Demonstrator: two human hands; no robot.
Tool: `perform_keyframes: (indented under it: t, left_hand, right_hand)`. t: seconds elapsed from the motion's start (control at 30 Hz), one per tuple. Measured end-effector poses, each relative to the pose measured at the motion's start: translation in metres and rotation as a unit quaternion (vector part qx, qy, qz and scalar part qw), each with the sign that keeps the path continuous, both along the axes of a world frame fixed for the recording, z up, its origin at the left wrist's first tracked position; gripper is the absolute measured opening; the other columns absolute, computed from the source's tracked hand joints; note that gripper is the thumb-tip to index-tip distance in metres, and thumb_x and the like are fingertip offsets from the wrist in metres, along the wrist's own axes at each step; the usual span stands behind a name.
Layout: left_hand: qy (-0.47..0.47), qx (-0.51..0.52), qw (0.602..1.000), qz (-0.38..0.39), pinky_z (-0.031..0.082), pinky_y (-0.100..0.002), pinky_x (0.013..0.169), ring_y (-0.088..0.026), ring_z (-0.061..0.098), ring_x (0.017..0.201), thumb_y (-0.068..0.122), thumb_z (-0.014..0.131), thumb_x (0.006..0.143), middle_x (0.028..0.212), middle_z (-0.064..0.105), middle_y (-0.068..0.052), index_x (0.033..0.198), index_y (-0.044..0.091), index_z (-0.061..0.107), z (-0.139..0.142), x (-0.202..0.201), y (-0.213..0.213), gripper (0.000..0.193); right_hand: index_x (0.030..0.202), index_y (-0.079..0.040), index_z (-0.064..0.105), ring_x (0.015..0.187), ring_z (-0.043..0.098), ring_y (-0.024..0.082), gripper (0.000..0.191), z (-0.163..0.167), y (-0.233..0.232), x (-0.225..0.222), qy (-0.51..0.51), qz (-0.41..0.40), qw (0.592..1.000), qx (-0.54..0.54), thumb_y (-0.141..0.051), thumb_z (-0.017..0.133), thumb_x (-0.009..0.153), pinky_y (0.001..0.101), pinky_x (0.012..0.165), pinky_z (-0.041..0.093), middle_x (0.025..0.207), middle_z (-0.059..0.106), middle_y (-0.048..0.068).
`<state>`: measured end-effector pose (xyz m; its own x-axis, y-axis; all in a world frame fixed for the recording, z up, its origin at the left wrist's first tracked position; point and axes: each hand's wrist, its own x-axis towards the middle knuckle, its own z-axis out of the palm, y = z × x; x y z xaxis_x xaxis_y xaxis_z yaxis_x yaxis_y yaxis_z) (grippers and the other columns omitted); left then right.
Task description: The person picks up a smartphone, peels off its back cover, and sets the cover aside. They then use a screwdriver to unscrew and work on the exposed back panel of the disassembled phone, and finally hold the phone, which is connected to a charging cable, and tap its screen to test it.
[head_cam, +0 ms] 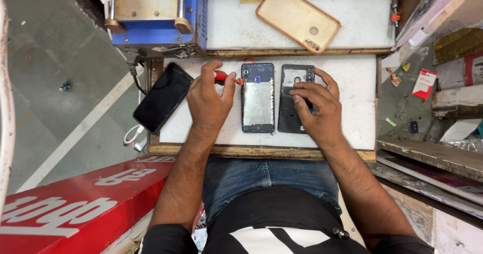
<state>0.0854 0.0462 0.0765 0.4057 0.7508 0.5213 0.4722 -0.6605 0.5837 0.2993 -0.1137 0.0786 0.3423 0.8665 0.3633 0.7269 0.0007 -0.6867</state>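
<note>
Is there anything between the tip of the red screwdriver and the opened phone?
Nothing visible. The left hand holds the red screwdriver, its tip at the opened phone's upper left edge.

left hand grips a red-handled screwdriver, tip at the top left edge of an opened phone body on the white desk. right hand rests on a black back cover just beside it. black phone lies at the desk's left edge.
</note>
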Motion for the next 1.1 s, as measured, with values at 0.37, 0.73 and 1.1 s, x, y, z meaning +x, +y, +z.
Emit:
perform_keyframes:
  t: [0.37,0.73,1.1]
  left_hand:
    - [-0.089,-0.148,0.976,-0.129,0.064,-0.034,0.068,-0.021,0.078,0.083,0.013,0.079,0.094,0.091,0.076,-0.012,0.124,0.01,0.054,0.015,0.036,-0.052,0.039]
    - [-0.126,-0.279,0.952,-0.021,0.059,-0.027,0.074,-0.015,0.075,0.081,0.013,0.07,0.103,0.085,0.075,-0.011,0.131,0.004,0.048,0.003,-0.021,-0.032,0.036]
    - [-0.187,-0.354,0.916,-0.032,0.054,-0.026,0.065,-0.011,0.068,0.077,0.013,0.064,0.105,0.086,0.071,-0.009,0.133,0.005,0.043,-0.026,0.013,-0.025,0.035]
  right_hand:
    - [0.098,-0.02,0.081,0.154,0.036,0.034,0.018,-0.01,-0.001,0.003,-0.09,0.043,0.994,-0.051,-0.023,0.088,0.081,0.0664,0.128,0.016,0.128,0.072,-0.004]
    - [0.116,-0.026,0.077,0.156,0.025,0.035,0.036,-0.004,-0.002,-0.007,-0.153,0.129,0.975,-0.094,-0.035,0.085,0.082,0.0745,0.123,0.003,0.136,0.068,-0.005]
    - [0.117,-0.027,0.076,0.155,0.026,0.033,0.054,-0.007,0.0,-0.014,-0.213,0.176,0.952,-0.133,-0.058,0.083,0.073,0.0771,0.12,0.005,0.138,0.066,-0.007]
